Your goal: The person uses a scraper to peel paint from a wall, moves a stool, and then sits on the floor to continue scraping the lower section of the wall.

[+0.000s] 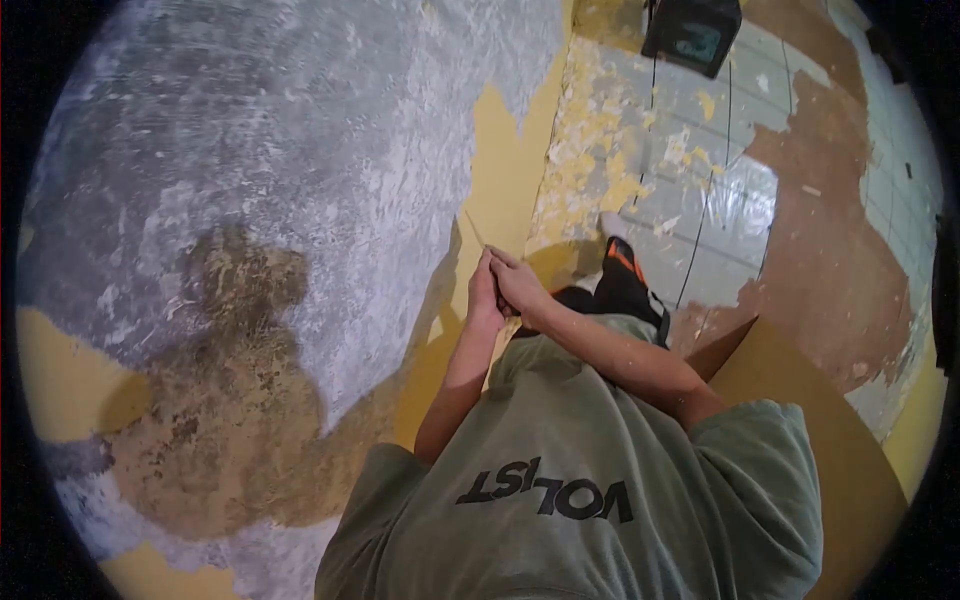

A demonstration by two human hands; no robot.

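My left hand (483, 296) and my right hand (520, 287) are pressed together in front of my waist, fingers closed. A thin, pointed tool (475, 229) sticks out past the fingertips toward the wall; its handle is hidden inside the hands. Beside them rises the wall, with a large grey, scraped surface (300, 120) and a strip of yellow paint (505, 165) near its base. The tool's tip overlaps the yellow strip in view; whether it touches the wall I cannot tell.
Yellow and white paint flakes (595, 140) litter the tiled floor (690, 210) along the wall. A black box (692, 35) stands at the top. Brown sheeting (830, 220) covers floor at the right, and a brown panel (810, 430) is near my right elbow. My shadow falls on the wall.
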